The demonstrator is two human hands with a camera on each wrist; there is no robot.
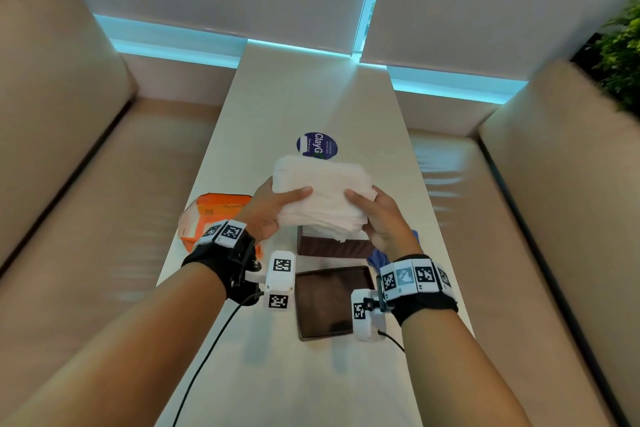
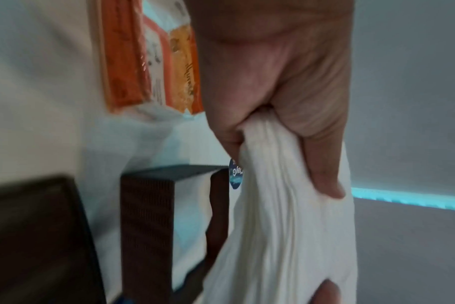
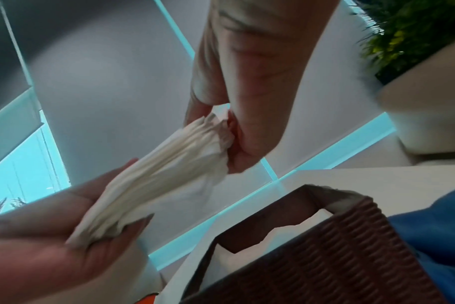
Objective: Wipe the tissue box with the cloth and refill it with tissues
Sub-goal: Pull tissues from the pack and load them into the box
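Both hands hold a thick stack of white tissues (image 1: pixel 323 192) in the air just above the open brown woven tissue box (image 1: pixel 334 246). My left hand (image 1: pixel 277 206) grips the stack's left end, thumb on top. My right hand (image 1: pixel 375 215) grips its right end. The left wrist view shows the tissues (image 2: pixel 281 216) squeezed between thumb and fingers beside the box (image 2: pixel 148 207). From the right wrist, the tissues (image 3: pixel 153 168) hang over the box rim (image 3: pixel 333 242). The box's brown lid (image 1: pixel 330 302) lies flat nearer to me. A blue cloth (image 1: pixel 381 255) peeks out behind my right wrist.
An orange tissue wrapper (image 1: pixel 211 215) lies on the white table (image 1: pixel 311 97) to the left of the box. A round blue sticker (image 1: pixel 317 144) sits beyond the tissues. Beige sofas (image 1: pixel 69 167) flank the narrow table on both sides.
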